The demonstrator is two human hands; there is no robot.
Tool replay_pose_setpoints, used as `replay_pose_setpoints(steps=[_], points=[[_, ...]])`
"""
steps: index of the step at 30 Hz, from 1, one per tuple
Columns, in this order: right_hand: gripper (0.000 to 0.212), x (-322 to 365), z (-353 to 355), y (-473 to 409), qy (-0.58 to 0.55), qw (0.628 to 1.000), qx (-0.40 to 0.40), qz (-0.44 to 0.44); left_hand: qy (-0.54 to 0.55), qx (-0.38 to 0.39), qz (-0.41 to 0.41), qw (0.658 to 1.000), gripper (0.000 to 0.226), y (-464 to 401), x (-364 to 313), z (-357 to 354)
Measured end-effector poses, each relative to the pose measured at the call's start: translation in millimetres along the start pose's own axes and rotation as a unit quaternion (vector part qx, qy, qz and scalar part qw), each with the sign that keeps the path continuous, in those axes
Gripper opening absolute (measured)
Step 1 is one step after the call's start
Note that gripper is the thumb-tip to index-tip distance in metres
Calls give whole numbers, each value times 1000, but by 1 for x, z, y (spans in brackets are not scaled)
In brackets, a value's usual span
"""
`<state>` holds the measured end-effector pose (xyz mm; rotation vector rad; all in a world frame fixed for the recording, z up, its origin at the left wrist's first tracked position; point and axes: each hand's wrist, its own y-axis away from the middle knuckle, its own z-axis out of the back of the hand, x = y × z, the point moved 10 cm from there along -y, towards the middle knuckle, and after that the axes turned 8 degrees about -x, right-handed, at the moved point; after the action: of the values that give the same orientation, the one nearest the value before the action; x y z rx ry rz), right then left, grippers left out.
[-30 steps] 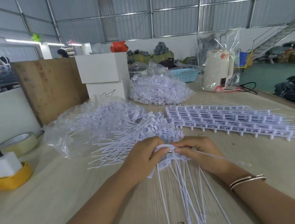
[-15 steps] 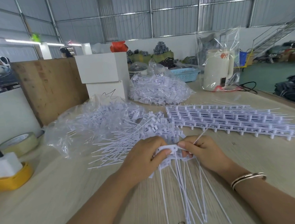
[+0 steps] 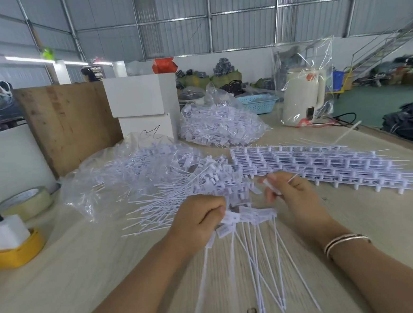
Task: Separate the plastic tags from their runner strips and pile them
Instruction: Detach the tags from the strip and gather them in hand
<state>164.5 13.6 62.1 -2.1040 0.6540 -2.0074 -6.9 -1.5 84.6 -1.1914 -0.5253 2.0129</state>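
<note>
Tags [image 3: 248, 216] are being clamped in the left hand [image 3: 200, 221]; right hand [image 3: 288, 190] is pinching the freed runner strip [image 3: 347, 131]; best twisting close, dropping tags onto the pile [image 3: 178, 185].

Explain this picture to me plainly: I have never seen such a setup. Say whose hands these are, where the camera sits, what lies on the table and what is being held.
There is no machine: a person works with bare hands, filmed by a camera worn on the head, looking down. The left hand grips a bunch of white plastic tags whose long tails fan toward the viewer. The right hand pinches a single tag, lifted apart from the bunch. On the wooden table lie a loose pile of separated tags, flat stacked runner strips, a tape roll and a bagged white kettle.
</note>
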Motion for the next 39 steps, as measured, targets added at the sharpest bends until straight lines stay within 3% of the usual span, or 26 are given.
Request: replay_pose_setpoints(steps=[2, 6, 13, 16, 18, 20, 29, 33, 36, 39], points=[[33, 1, 16, -6, 78, 996, -23, 31, 41, -21, 22, 999, 28, 5, 6, 11], [23, -4, -20, 0, 251, 958, 102, 97, 24, -18, 42, 999, 28, 5, 14, 11], [28, 4, -32, 4, 293, 933, 133, 162, -72, 16, 55, 996, 12, 5, 26, -4], [52, 0, -47, 14, 314, 913, 194, 172, -71, -4, 60, 996, 9, 4, 30, 0], [36, -5, -48, 14, 335, 902, 215, 168, -74, -10, 58, 996, 9, 4, 30, 0], [35, -9, -48, 14, 339, 897, 225, 173, -74, -15, 57, 995, 10, 3, 29, 0], [53, -6, -49, 11, 454, 828, 177, 277, -65, -28, 68, 995, 16, 2, 29, 0], [58, 13, -49, 13, 402, 851, 146, 304, -67, -25, 65, 995, 8, 2, 27, -1], [58, 32, -42, 16, 372, 862, 96, 330, -63, -30, 65, 996, 14, 3, 27, 0], [52, 35, -58, 33, 349, 861, 153, 338, -50, -43, 63, 996, 27, 2, 25, 1]])
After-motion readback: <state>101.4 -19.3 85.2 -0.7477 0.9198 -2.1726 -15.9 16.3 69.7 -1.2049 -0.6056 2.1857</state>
